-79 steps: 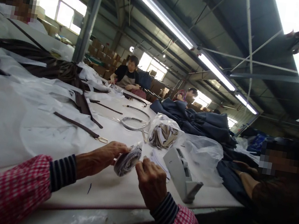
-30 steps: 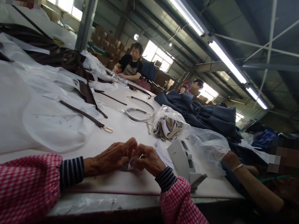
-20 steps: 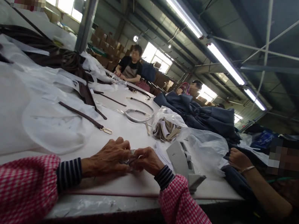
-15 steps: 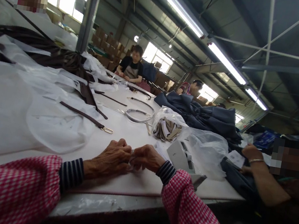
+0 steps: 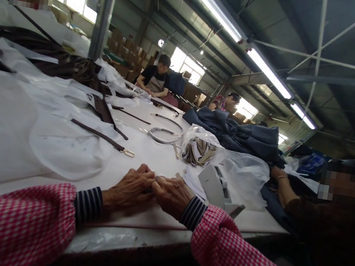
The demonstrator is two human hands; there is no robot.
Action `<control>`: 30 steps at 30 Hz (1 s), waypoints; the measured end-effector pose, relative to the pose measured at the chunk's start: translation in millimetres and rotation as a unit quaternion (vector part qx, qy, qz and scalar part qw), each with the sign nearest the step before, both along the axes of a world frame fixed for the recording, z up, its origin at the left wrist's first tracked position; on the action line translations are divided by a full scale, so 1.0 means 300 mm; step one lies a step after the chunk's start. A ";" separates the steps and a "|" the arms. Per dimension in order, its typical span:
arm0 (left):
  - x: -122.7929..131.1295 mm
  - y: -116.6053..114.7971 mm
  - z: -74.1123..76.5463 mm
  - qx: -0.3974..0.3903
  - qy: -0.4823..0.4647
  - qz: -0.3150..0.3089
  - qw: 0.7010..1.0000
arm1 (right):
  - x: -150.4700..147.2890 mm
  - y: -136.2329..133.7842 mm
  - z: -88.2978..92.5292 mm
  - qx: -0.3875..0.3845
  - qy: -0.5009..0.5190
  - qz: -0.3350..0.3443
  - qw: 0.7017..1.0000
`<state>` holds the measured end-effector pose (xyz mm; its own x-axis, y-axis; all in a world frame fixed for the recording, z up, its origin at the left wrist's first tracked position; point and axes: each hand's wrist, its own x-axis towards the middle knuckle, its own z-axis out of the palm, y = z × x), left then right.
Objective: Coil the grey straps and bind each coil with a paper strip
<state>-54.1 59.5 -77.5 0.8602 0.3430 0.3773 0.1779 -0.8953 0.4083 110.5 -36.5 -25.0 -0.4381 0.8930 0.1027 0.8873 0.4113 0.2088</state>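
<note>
My left hand point(image 5: 131, 186) and my right hand point(image 5: 170, 193) lie pressed together, knuckles up, on the white table point(image 5: 156, 154) near its front edge. Their fingers are closed over a small plastic-wrapped bundle, which is almost wholly hidden beneath them. Both arms wear red-checked sleeve covers over striped cuffs. A grey tape dispenser point(image 5: 219, 190) stands just right of my right hand.
A clear bag of beige strips point(image 5: 200, 148) and an empty clear bag point(image 5: 245, 174) lie behind the dispenser. A brown strap with a gold clasp point(image 5: 102, 136) rests on white fabric point(image 5: 12, 123) at left. A co-worker's arm point(image 5: 282, 187) lies on dark blue fabric point(image 5: 241, 137) at right.
My hands came down from holding the bundle up and now press flat on it on the table. The co-worker's hand at right has drawn back towards the blue fabric.
</note>
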 end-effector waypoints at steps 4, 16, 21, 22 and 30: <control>0.005 0.004 0.003 -0.010 -0.005 -0.003 1.000 | 0.003 -0.036 -0.069 0.101 0.007 0.005 0.995; -0.009 0.011 0.060 -0.060 0.029 -0.035 0.997 | -0.036 -0.166 -0.155 0.099 0.128 -0.096 0.982; -0.009 0.020 0.052 -0.042 0.029 -0.028 0.998 | -0.010 -0.207 -0.173 0.066 0.244 -0.121 0.960; -0.007 0.021 0.044 -0.035 0.030 -0.029 0.999 | -0.006 -0.213 -0.166 0.050 0.267 -0.125 0.954; 0.015 0.010 0.028 -0.036 0.047 0.005 0.998 | 0.023 -0.245 -0.067 -0.003 0.267 -0.118 0.956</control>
<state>-49.6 62.5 -69.2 0.8869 0.3752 0.2697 0.2273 -0.8624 0.4523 117.3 -110.1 -44.9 -0.1105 0.9620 0.2495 0.9352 0.1857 -0.3016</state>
